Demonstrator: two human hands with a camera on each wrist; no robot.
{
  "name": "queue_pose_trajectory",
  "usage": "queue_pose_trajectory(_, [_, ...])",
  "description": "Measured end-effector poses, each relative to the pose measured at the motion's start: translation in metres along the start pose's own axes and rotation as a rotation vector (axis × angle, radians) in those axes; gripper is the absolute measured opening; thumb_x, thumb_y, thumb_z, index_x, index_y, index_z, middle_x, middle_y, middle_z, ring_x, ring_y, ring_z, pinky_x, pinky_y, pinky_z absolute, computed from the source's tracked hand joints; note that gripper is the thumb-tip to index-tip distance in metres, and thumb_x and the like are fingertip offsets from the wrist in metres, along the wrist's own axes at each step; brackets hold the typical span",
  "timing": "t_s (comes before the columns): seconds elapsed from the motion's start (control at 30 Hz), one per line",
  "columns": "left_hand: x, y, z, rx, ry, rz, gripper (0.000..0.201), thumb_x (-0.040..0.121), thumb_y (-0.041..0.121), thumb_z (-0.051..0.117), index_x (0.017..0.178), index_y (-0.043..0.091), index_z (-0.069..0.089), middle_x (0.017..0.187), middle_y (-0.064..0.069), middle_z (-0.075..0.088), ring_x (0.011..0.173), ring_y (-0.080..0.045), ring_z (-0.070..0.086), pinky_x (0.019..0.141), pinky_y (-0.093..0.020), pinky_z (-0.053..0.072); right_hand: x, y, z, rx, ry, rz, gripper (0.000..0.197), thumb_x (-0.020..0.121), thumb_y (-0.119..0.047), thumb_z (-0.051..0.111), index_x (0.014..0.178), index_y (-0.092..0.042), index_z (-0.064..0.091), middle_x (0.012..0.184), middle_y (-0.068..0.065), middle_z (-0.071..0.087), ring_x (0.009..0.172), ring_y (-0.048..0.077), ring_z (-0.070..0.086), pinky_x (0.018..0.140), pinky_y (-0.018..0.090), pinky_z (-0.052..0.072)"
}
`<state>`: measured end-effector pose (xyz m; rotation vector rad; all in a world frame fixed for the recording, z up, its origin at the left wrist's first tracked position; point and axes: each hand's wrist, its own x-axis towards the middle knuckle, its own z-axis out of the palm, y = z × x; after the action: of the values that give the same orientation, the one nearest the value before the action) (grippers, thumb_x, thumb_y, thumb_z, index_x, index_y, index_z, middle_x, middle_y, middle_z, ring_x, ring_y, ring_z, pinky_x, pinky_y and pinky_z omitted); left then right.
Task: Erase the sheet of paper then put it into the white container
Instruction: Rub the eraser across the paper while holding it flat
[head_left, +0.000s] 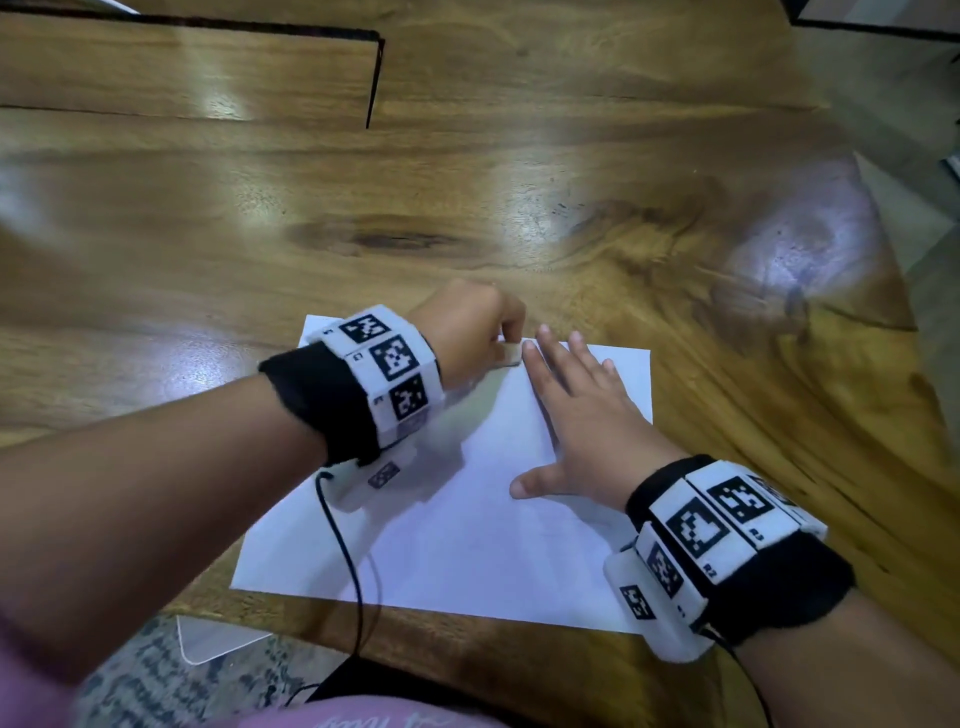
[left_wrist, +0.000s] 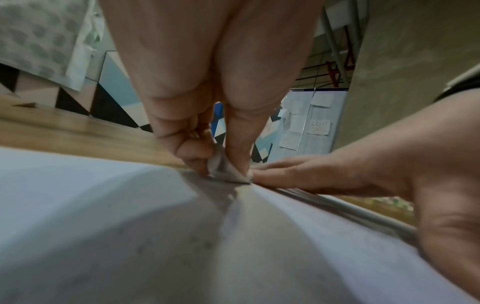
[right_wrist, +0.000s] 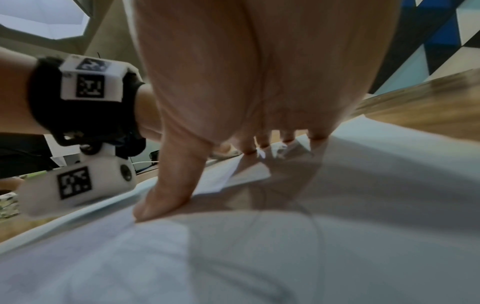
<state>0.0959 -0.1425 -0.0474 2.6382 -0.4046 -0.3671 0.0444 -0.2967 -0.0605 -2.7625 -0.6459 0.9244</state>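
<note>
Now the left hand (head_left: 470, 332) pinches the eraser (head_left: 510, 354) at the far edge of the sheet of paper (head_left: 467, 530), and the right hand (head_left: 582, 415) lies flat with spread fingers; if it slips, the sheet may crumple.

Both hands down on the sheet

Left hand (head_left: 467, 332) pinches an eraser (head_left: 510, 353) at the sheet (head_left: 467, 540)'s far edge; right hand (head_left: 582, 415) lies flat beside it, fingers spread.

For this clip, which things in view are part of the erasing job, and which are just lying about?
Part of the job:
- sheet of paper, flat on the wooden table
- eraser, pinched in the left hand at the sheet's far edge
- right hand, spread flat, pressing the sheet down

Lying about:
- clear plastic piece below the table's near edge

The white container is not in view.
</note>
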Motion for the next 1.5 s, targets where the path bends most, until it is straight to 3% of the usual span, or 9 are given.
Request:
queue_pose_trajectory(0.2, [-0.073, -0.004, 0.020, -0.098, -0.183, 0.219, 0.013, 0.079, 0.015, 0.061, 0.066, 0.013, 0.060, 0.070, 0.000, 0.048, 0.064, -0.019, 0.049, 0.058, -0.021, 0.031, -0.002, 0.000, -0.001, 0.011, -0.011, -0.004, 0.126, 0.071, -0.059, 0.070, 0.147, -0.020, -0.023, 0.151, -0.006, -0.035, 0.140, 0.018, -0.031, 0.114, 0.035, -0.014])
queue_pose_trajectory(0.33, [-0.067, -0.008, 0.018, -0.090, -0.207, 0.230, 0.005, 0.078, 0.017, 0.063, 0.076, 0.013, 0.066, 0.075, -0.002, 0.051, 0.070, -0.022, 0.054, 0.060, -0.017, 0.028, -0.002, 0.000, -0.001, 0.001, -0.011, -0.004, 0.126, 0.071, -0.059, 0.070, 0.147, -0.020, -0.023, 0.151, -0.005, -0.035, 0.140, 0.019, -0.031, 0.114, 0.036, -0.014])
queue_pose_trajectory(0.5, [-0.009, -0.001, 0.008, -0.024, -0.043, 0.035, 0.017, 0.081, 0.020, 0.063, 0.093, 0.009, 0.062, 0.085, -0.002, 0.045, 0.075, -0.019, 0.044, 0.061, -0.023, 0.023, -0.001, 0.000, -0.002, -0.002, -0.013, -0.004, 0.126, 0.070, -0.060, 0.069, 0.147, -0.020, -0.022, 0.152, -0.005, -0.034, 0.140, 0.019, -0.031, 0.115, 0.037, -0.013])
queue_pose_trajectory(0.7, [-0.080, -0.004, 0.029, -0.147, -0.101, 0.173, 0.012, 0.080, 0.018, 0.057, 0.069, 0.014, 0.061, 0.071, 0.000, 0.045, 0.063, -0.017, 0.044, 0.057, -0.021, 0.026, -0.002, 0.001, -0.001, 0.014, -0.017, -0.006, 0.125, 0.071, -0.059, 0.069, 0.147, -0.020, -0.022, 0.151, -0.005, -0.035, 0.140, 0.018, -0.031, 0.114, 0.035, -0.014])
queue_pose_trajectory(0.8, [-0.101, -0.003, 0.039, -0.547, -0.188, -0.069, 0.018, 0.085, 0.016, 0.050, 0.086, -0.001, 0.055, 0.073, -0.002, 0.046, 0.067, -0.018, 0.044, 0.061, -0.025, 0.035, -0.003, 0.001, -0.001, 0.022, -0.017, -0.007, 0.125, 0.071, -0.059, 0.069, 0.147, -0.020, -0.022, 0.151, -0.006, -0.036, 0.140, 0.018, -0.032, 0.113, 0.034, -0.015])
queue_pose_trajectory(0.9, [-0.101, -0.005, 0.042, -0.429, -0.188, -0.059, 0.019, 0.087, 0.014, 0.048, 0.090, -0.004, 0.048, 0.070, -0.002, 0.045, 0.063, -0.017, 0.042, 0.059, -0.024, 0.035, -0.002, -0.001, -0.002, 0.031, -0.019, -0.005, 0.125, 0.071, -0.057, 0.071, 0.147, -0.019, -0.021, 0.151, -0.006, -0.035, 0.140, 0.018, -0.032, 0.114, 0.035, -0.014])
queue_pose_trajectory(1.03, [-0.104, -0.006, 0.034, -0.197, -0.145, 0.070, 0.005, 0.081, 0.020, 0.059, 0.078, 0.016, 0.061, 0.080, 0.002, 0.053, 0.074, -0.017, 0.055, 0.069, -0.030, 0.046, -0.005, 0.001, -0.006, 0.045, -0.044, -0.005, 0.127, 0.071, -0.049, 0.076, 0.149, -0.013, -0.017, 0.153, 0.000, -0.033, 0.141, 0.016, -0.028, 0.117, 0.035, -0.011])
queue_pose_trajectory(1.2, [-0.052, -0.009, 0.002, -0.122, -0.123, -0.016, 0.012, 0.075, 0.014, 0.065, 0.087, 0.013, 0.067, 0.073, -0.005, 0.066, 0.069, -0.021, 0.058, 0.058, -0.024, 0.035, -0.005, -0.001, -0.005, 0.018, -0.055, 0.017, 0.127, 0.070, -0.050, 0.075, 0.148, -0.012, -0.018, 0.152, 0.003, -0.035, 0.142, 0.016, -0.027, 0.117, 0.036, -0.009])
queue_pose_trajectory(1.5, [-0.049, -0.002, 0.021, -0.069, -0.022, 0.111, 0.009, 0.081, 0.017, 0.057, 0.082, 0.009, 0.062, 0.080, -0.004, 0.046, 0.073, -0.020, 0.044, 0.065, -0.025, 0.031, -0.005, 0.000, -0.001, 0.058, -0.035, 0.034, 0.132, 0.068, -0.051, 0.076, 0.147, -0.012, -0.022, 0.151, 0.001, -0.035, 0.141, 0.015, -0.028, 0.117, 0.036, -0.011])
